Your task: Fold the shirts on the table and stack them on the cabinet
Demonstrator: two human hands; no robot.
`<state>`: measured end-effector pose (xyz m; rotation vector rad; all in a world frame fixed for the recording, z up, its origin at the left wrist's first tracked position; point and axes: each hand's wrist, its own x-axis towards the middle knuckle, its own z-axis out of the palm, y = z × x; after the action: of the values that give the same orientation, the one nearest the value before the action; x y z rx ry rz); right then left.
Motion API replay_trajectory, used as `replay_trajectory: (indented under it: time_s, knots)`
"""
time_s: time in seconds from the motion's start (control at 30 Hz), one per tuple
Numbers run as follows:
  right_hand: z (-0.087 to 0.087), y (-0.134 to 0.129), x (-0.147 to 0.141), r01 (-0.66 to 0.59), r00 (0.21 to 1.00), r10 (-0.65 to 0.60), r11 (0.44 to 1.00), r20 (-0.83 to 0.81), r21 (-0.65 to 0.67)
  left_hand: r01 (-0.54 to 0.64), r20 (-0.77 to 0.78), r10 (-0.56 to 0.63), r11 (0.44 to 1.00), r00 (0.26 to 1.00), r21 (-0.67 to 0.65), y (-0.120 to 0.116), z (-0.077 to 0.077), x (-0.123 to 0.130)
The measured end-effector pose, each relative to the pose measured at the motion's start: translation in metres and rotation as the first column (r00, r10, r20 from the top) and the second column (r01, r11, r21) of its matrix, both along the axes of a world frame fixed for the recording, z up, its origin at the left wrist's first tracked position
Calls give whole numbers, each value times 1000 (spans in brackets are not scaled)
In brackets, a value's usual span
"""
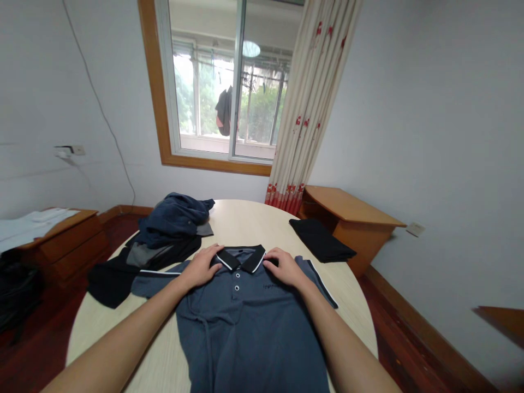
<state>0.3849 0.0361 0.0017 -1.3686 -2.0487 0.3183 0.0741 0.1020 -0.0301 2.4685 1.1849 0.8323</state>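
Observation:
A dark grey-blue polo shirt [249, 322] lies front up on the round table, its buttons facing me and its lower end running out of view. It has a black collar with white edging. My left hand [203, 266] is closed on the shirt's shoulder beside the collar, thumb towards the collar. On the opposite shoulder my right hand [284, 266] has its fingers bent and closed on the fabric at the collar's edge. Both sleeves spread outwards, with white-striped cuffs. Fabric under the fingers is partly hidden.
The pale round table [241, 215] also bears a heap of dark clothes [172, 221] at the back left and a folded black garment [321, 240] at the right. A wooden desk [352, 204] stands behind the right edge, near the curtain [311, 103].

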Motion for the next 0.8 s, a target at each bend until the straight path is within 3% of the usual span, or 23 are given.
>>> replay_trajectory:
  time_s: [0.3, 0.8]
  knots:
    - [-3, -1, -1, -148, 985, 147, 989, -90, -8, 10, -55, -10, 1000, 998, 1, 0, -2, -1]
    - [-3, -3, -2, -133, 989, 129, 990, -77, -56, 49, -34, -49, 999, 998, 15, -4, 6, 1]
